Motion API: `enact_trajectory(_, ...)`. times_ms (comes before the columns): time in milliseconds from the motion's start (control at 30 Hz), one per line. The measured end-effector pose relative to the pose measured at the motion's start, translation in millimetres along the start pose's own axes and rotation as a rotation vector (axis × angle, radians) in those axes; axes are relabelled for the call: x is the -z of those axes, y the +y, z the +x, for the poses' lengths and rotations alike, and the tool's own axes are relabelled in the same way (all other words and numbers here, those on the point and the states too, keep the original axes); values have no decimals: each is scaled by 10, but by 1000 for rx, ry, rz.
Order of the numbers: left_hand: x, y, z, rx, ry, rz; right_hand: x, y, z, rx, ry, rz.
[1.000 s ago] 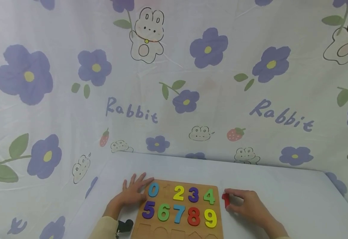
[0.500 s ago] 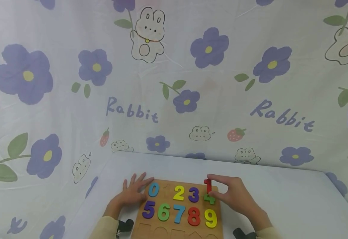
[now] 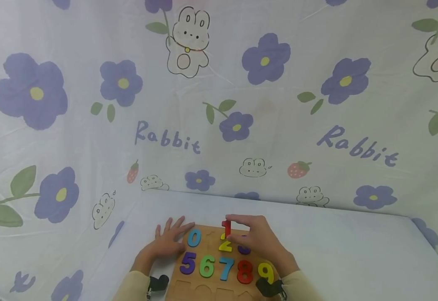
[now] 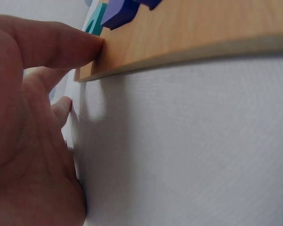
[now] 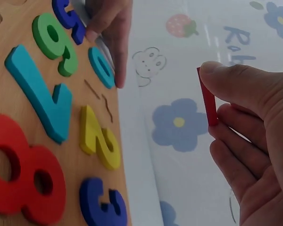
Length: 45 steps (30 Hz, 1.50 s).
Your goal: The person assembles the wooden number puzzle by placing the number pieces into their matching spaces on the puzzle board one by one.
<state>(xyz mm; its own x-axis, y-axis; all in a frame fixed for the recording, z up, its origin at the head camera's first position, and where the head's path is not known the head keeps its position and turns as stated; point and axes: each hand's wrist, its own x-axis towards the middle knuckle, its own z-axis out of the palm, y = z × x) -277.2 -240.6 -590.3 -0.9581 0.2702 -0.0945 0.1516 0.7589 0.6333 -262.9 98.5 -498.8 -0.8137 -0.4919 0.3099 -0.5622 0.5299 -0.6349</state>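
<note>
My right hand point(image 3: 258, 238) pinches a red number 1 piece point(image 3: 227, 229) upright between thumb and fingers. In the head view the piece overlaps the top of the yellow 2 point(image 3: 225, 245) on the wooden number puzzle board point(image 3: 200, 290). The right wrist view shows the red piece point(image 5: 207, 99) edge-on, held over the board's far side. Between the blue 0 point(image 3: 194, 238) and the yellow 2 lies a bare 1-shaped recess point(image 3: 210, 240). My left hand point(image 3: 168, 242) rests at the board's left edge with fingers spread, its thumb point(image 4: 70, 47) touching the board's border.
The board lies on a white table point(image 3: 339, 251). A purple 5 point(image 3: 187, 263), green 6 point(image 3: 207, 266), blue 7 point(image 3: 226, 269), red 8 point(image 3: 245, 271) and yellow 9 point(image 3: 266, 271) form the second row. Behind the table hangs a printed curtain point(image 3: 219, 92).
My right hand has carried the red 1 from the table right of the board, past the green 4, leftward to over the yellow 2. The left hand has stayed in place.
</note>
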Motion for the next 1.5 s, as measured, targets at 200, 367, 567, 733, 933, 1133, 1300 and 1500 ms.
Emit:
enact_trajectory(200,-32,-61,48,16,-1,21,-245,9,124,-33,-47,47)
enact_trajectory(367,-56,-87,63,12,11,21,-485,81,176,-39,-107,22)
enact_trajectory(567,-17,-20,20,-10,0,-5,-691,143,207,-47,-130,14)
enact_trajectory(733,-23,-10,25,11,5,15,-801,183,228,-87,-159,-23)
enact_trajectory(933,-35,-10,43,14,2,25,-841,194,242,-90,-174,-88)
enact_trajectory(1133,-22,-10,51,14,6,32,-828,155,265,-88,-176,-110)
enact_trajectory(1300,10,32,-1,0,2,12,-753,113,220,-55,-145,-118)
enact_trajectory(1500,50,97,-106,-20,38,8,-394,92,-35,-69,-91,-110)
